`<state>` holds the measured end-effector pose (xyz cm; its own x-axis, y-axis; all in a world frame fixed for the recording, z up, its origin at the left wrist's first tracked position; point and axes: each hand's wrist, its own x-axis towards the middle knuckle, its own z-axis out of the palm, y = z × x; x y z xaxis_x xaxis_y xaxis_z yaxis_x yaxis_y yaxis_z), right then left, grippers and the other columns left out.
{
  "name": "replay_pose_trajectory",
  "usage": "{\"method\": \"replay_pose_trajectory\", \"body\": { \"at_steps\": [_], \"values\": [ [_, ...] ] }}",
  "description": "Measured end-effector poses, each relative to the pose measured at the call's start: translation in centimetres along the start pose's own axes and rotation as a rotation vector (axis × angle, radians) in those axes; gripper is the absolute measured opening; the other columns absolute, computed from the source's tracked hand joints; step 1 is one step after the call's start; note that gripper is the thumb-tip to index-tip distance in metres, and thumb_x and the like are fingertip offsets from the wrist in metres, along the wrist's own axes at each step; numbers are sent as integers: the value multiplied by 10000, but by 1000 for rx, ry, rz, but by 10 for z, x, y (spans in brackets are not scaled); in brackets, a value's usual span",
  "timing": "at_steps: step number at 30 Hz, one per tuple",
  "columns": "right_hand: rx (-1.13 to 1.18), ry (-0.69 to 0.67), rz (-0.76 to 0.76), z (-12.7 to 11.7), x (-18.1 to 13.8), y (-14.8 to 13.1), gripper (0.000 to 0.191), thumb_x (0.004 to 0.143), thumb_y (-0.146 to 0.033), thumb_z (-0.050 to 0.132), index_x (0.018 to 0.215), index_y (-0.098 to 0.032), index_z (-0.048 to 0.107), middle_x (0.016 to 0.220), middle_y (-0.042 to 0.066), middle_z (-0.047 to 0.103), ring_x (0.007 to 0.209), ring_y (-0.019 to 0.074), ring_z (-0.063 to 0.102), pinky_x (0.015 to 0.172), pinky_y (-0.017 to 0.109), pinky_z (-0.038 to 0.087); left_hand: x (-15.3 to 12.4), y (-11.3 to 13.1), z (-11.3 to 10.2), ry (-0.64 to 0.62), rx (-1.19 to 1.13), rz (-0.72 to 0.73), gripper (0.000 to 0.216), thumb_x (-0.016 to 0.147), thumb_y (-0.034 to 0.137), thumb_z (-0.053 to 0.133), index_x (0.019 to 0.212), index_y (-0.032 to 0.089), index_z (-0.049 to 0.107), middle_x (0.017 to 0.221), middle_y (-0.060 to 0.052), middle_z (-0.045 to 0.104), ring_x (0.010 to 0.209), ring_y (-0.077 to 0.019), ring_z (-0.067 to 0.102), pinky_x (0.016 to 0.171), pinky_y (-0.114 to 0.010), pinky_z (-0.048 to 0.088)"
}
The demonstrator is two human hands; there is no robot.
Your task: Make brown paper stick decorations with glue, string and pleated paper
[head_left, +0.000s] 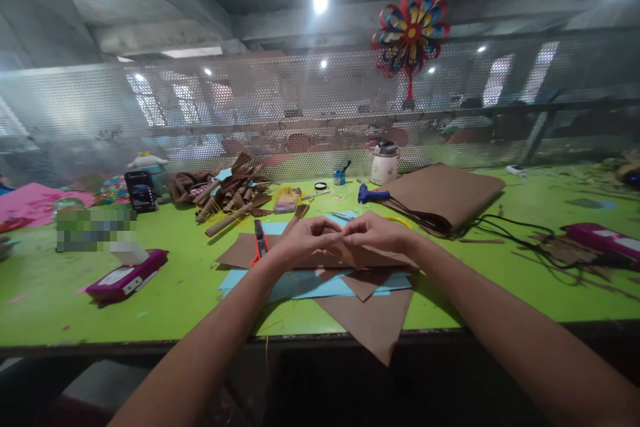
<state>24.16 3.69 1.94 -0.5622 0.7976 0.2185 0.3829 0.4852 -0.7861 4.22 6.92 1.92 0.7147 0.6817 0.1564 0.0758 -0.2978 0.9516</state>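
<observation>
At the far left of the green tabletop (190,320) lies pink paper (40,202), with a dark phone (141,191) propped upright to its right and a purple box (123,281) nearer. Next, toward the far side, rolled brown paper (239,192) is heaped; nearer, an orange-handled tool (259,240) rests on the flat brown paper (234,252), which lies at the near middle, layered with light blue strips (313,286). Above these sheets the left hand (309,241) and right hand (379,233) meet at the fingertips, each grip with its fingers curled inward; whether either pinches paper, I cannot tell. Farther back stand a small blue jar (339,177), then a blue glue gun (373,195) lying nearer, and a pale lidded container (385,167). Rightward come a folded brown stack (447,195), black cable (513,227) and a purple device (603,241).
</observation>
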Motion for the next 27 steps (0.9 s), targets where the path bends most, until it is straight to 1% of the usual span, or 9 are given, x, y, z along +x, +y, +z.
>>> {"method": "replay_pose_trajectory", "body": {
  "at_steps": [4,7,9,12,15,18,20,24,27],
  "values": [
    [-59,82,14,7,4,5,237,736,-204,487,849,-137,685,700,-4,647,608,119,532,548,208,383,2,-6,-2,67,162,60,180,686,255,633,769,104,580,522,21,528,489,-77,473,479,-194,342],
    [-92,207,-36,11,7,6,269,712,-172,497,900,-147,689,774,14,671,661,131,556,588,221,408,2,-8,-7,132,128,55,183,681,260,631,763,111,562,500,28,517,469,-82,476,466,-198,349],
    [-134,300,-71,12,8,5,287,696,-149,508,917,-154,691,769,24,671,662,130,556,595,227,412,2,-6,-9,173,87,41,202,655,263,651,753,110,561,487,36,501,457,-82,471,465,-203,355],
    [-173,364,-114,14,8,5,279,707,-141,508,912,-165,696,733,31,664,635,122,551,571,224,408,1,-3,-10,210,44,15,206,634,262,665,733,108,571,487,37,494,464,-82,466,482,-210,355],
    [-191,392,-160,17,9,7,253,725,-146,511,894,-175,697,751,32,671,646,121,564,580,224,416,1,-1,-12,198,56,3,186,647,259,647,750,109,606,540,17,529,517,-88,477,511,-214,347],
    [-202,411,-185,20,10,10,215,736,-167,533,878,-179,694,780,34,677,684,128,582,608,228,427,1,-1,-13,143,141,-16,199,658,233,632,810,107,657,594,-1,566,572,-95,486,539,-218,338],
    [-212,417,-198,22,11,9,189,748,-200,550,871,-180,693,782,35,674,691,129,583,611,227,426,1,-2,-14,128,146,-32,207,639,201,644,822,108,672,609,-5,583,592,-98,493,566,-223,348],
    [-258,447,-253,23,9,1,179,769,-216,552,875,-175,691,747,36,651,648,115,555,586,218,409,1,-5,-15,183,-44,-79,234,566,148,697,797,117,674,699,-20,626,643,-105,528,626,-236,380],
    [-348,473,-298,23,8,-5,174,771,-196,561,884,-187,693,707,30,609,623,105,527,581,215,390,0,-5,-16,167,-221,-112,255,551,138,711,802,124,669,736,-29,640,680,-118,556,646,-241,397]
  ]
}}
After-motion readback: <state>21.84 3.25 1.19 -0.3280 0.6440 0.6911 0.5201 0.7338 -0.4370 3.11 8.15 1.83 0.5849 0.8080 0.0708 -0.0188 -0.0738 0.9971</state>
